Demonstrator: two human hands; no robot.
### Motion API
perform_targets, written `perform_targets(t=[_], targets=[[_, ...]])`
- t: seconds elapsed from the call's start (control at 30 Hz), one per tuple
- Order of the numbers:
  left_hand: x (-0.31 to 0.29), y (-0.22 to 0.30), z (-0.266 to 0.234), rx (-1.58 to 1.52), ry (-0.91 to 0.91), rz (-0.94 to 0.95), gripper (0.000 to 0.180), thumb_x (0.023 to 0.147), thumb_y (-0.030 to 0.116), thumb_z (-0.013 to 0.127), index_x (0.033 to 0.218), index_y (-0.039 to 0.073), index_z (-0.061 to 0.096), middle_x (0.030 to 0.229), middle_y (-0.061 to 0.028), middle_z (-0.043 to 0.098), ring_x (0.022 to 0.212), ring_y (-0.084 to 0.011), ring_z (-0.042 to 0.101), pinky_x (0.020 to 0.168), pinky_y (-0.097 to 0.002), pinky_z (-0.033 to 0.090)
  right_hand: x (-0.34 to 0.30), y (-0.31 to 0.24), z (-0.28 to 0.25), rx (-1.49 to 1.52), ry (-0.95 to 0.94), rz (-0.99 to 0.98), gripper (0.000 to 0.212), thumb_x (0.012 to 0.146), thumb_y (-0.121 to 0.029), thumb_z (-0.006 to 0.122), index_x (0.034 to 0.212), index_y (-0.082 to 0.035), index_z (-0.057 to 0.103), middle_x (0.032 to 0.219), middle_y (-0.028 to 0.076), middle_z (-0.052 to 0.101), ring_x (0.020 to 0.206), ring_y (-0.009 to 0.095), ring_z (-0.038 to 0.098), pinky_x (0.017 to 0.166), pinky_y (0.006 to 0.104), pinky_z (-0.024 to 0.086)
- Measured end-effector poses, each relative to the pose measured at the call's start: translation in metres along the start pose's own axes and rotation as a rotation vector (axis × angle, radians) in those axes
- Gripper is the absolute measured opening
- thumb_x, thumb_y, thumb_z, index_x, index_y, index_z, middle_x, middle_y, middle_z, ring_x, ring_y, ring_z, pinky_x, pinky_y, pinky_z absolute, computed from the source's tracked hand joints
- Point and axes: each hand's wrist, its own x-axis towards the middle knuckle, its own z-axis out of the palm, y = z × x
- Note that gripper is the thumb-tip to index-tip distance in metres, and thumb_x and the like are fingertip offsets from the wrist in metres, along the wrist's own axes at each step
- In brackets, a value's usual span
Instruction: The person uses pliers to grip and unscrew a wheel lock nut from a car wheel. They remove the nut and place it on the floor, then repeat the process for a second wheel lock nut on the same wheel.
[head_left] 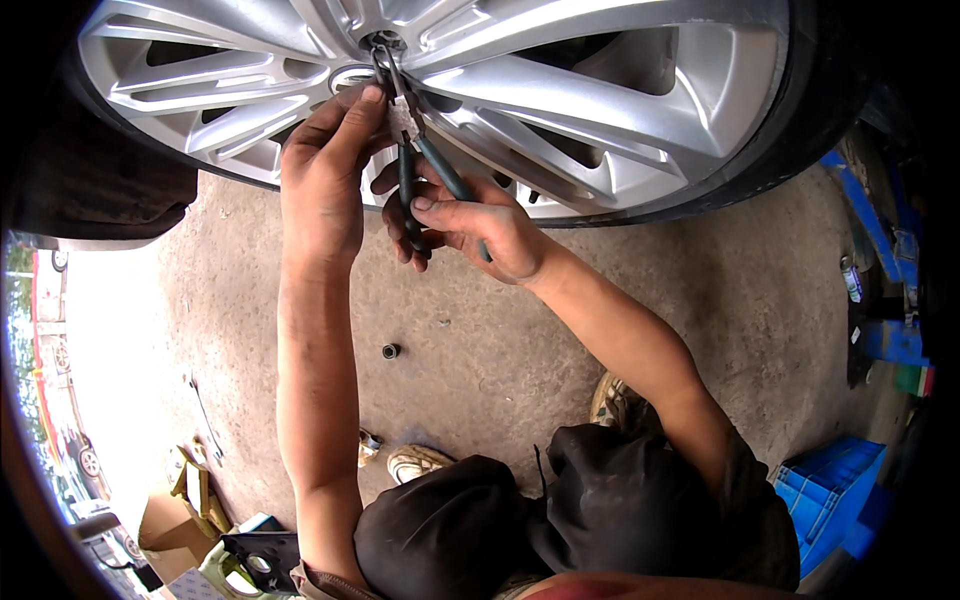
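Note:
In my right hand (490, 232) is a pair of long-nosed pliers (404, 122) with dark grips, the fingers wrapped round its handles. Its slim jaws point up into a recessed bolt hole (383, 42) near the hub of a silver alloy wheel (560, 80). My left hand (335, 150) is closed, thumb and fingers pinched right beside the jaws and in front of the wheel's round centre cap (350, 77). What the left fingertips grip is hidden. Both hands' fingers look blackened.
A small dark socket (391, 351) lies on the concrete floor (480, 390) below the hands. A blue crate (825, 495) stands at the lower right, under blue metal equipment (890, 340). Cardboard boxes (170, 525) sit lower left, near a thin metal rod (207, 420).

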Motion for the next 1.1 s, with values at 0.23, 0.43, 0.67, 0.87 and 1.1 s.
perform_targets(t=[0.23,0.43,0.67,0.87,1.1], targets=[[0.001,-0.001,0.0,-0.069,0.002,-0.045,0.022,0.093,0.019,0.065,0.1,-0.001,0.069,0.087,-0.0059,0.069,0.081,-0.0137,0.064,0.081,-0.0254,0.049,0.0,0.0,0.0,0.02,0.002,0.005,0.039,0.094,-0.02,0.049,0.128,-0.002,0.048,0.095,0.009,0.061,0.084,0.018,0.061,0.069,0.0308,0.05],[0.001,0.001,-0.001,-0.047,-0.023,-0.047,0.02,0.094,0.016,0.063,0.105,-0.001,0.066,0.093,-0.0073,0.069,0.086,-0.0143,0.065,0.078,-0.0255,0.05,0.0,0.001,-0.001,0.039,-0.018,0.0,0.036,0.094,-0.02,0.048,0.126,-0.002,0.049,0.095,0.009,0.061,0.085,0.017,0.061,0.068,0.0307,0.05],[0.001,-0.002,-0.001,-0.042,-0.023,-0.018,0.022,0.093,0.019,0.065,0.102,0.0,0.069,0.088,-0.0056,0.069,0.083,-0.0142,0.065,0.073,-0.0241,0.049,0.0,0.003,-0.001,0.048,-0.023,-0.012,0.035,0.094,-0.02,0.048,0.123,-0.001,0.049,0.094,0.008,0.06,0.084,0.017,0.061,0.067,0.0307,0.05],[0.002,-0.002,-0.003,-0.002,-0.011,-0.001,0.023,0.093,0.02,0.066,0.103,-0.001,0.069,0.088,-0.0058,0.07,0.084,-0.0145,0.065,0.082,-0.0267,0.049,0.001,0.0,0.002,0.069,-0.025,0.005,0.029,0.094,-0.018,0.048,0.117,-0.001,0.049,0.093,0.009,0.059,0.079,0.017,0.059,0.065,0.0306,0.048],[0.002,0.001,-0.004,0.01,-0.031,-0.018,0.021,0.096,0.015,0.06,0.106,-0.002,0.066,0.097,-0.0099,0.07,0.088,-0.0157,0.065,0.088,-0.0301,0.049,0.0,-0.006,0.009,0.154,0.03,0.015,0.016,0.094,-0.013,0.05,0.105,-0.002,0.053,0.083,0.008,0.06,0.07,0.017,0.06,0.06,0.03,0.049]])
